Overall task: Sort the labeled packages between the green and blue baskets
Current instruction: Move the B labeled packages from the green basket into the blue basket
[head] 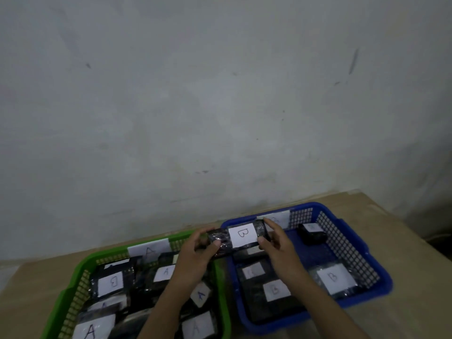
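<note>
Above the gap between green basket (73, 285) and blue basket (367, 260), my left hand (195, 255) and right hand (276, 243) pinch the ends of a B-labelled package (238, 237), seemingly light, soft, its plastic wrap slick.

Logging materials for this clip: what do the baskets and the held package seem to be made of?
Green basket and blue basket: likely moulded plastic, with lattice walls and uniform colour. Held package: glossy black film wrap, probably plastic, with glints; white label looks like paper.
</note>
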Motion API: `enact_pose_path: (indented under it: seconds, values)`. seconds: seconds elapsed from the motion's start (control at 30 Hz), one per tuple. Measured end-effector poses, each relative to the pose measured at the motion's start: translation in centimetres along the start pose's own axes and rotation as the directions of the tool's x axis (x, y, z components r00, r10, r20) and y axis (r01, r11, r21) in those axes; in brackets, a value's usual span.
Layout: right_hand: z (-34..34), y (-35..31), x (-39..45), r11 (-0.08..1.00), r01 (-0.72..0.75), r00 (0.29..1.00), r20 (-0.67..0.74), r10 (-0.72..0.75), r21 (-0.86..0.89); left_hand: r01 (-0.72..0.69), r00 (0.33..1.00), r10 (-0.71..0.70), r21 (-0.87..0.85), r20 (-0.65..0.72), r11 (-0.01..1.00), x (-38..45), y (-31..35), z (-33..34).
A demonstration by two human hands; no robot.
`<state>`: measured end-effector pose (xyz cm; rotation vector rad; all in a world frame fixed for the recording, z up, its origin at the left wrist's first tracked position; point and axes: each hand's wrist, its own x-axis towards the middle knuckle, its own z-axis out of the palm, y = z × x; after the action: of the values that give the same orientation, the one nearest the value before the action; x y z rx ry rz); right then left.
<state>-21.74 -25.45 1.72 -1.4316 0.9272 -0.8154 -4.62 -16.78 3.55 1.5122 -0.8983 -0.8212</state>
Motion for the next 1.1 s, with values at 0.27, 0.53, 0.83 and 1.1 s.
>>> enact_pose_path:
  seconds: [0.27,0.53,0.83,1.1]
  values:
    - [-8.5,2.3,-1.0,0.951,-0.057,0.982,-0.191,-0.002,-0.303,0.001,0.997,-0.012,0.148,0.073,0.989,0.4,-1.2,7.5]
    - [-18.0,5.9,-0.5,0.534,-0.177,0.953,-0.28,-0.118,-0.827,0.036,0.992,-0.066,0.257,0.111,0.966,2.2,-3.8,14.3]
    - [-21.0,9.4,1.2,0.496,-0.243,0.967,-0.249,0.054,-0.834,0.18,0.96,-0.255,0.439,0.118,0.88,6.6,-7.7,20.8]
    - [-20.9,9.9,1.2,0.392,-0.194,0.978,-0.209,0.004,-0.899,0.17,0.926,-0.341,0.624,0.164,0.763,7.9,-9.3,22.9]
